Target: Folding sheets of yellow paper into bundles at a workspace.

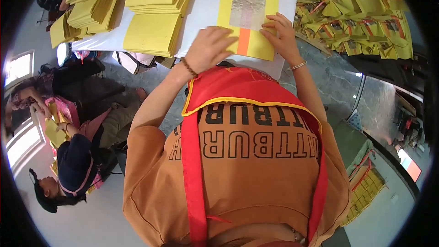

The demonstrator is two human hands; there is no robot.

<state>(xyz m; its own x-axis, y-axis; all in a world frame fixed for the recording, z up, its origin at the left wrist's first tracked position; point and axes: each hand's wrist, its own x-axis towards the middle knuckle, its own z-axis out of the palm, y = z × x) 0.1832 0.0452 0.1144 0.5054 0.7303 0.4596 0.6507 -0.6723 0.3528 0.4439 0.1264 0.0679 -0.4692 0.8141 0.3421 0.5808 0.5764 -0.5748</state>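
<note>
A yellow paper sheet (262, 49) lies flat on the white table (200, 7) before me. It carries a silver foil square (247, 8) in its upper half, with an orange strip (244, 41) running down below. My left hand (211, 49) is over the sheet's lower left edge, fingers stretched out and slightly blurred; whether they touch the paper I cannot tell. Along the right edge, beside the foil, rests my right hand (282, 37) with its fingers apart. Neither hand grips anything.
Stacks of yellow paper (151, 32) fill the table's left side, some fanned (93, 11). Foil-decorated yellow bundles (359, 23) are heaped at the right. Far left, a seated person (75, 162) handles yellow paper. A box of yellow bundles (366, 192) stands at lower right.
</note>
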